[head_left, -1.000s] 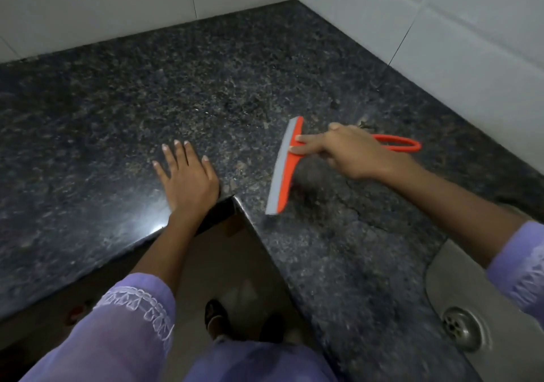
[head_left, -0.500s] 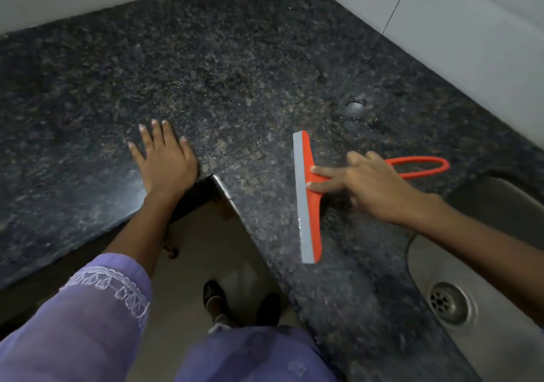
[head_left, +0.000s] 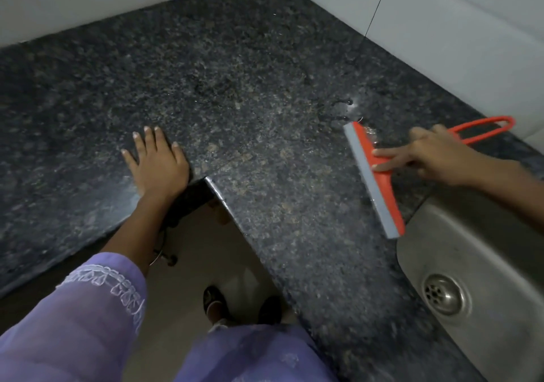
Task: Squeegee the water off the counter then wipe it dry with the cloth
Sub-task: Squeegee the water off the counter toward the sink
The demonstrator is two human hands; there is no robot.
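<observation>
An orange squeegee [head_left: 382, 187] with a grey rubber blade lies blade-down on the dark speckled granite counter [head_left: 250, 93], its lower end at the sink's rim. My right hand [head_left: 424, 155] grips its handle, two fingers stretched onto the orange head; the looped handle end sticks out behind the hand. A small puddle of water [head_left: 344, 108] glistens just beyond the blade's far end. My left hand [head_left: 159, 161] rests flat, fingers spread, at the counter's inner corner. No cloth is in view.
A steel sink [head_left: 477, 264] with a round drain [head_left: 444, 293] is set into the counter at the right. White tiled walls [head_left: 441, 28] close the back and right side. The floor and my shoes show below the counter's inner corner.
My right hand has dragged the squeegee to the right across the counter, from near the inner corner to the sink's rim. The left hand has stayed flat in place.
</observation>
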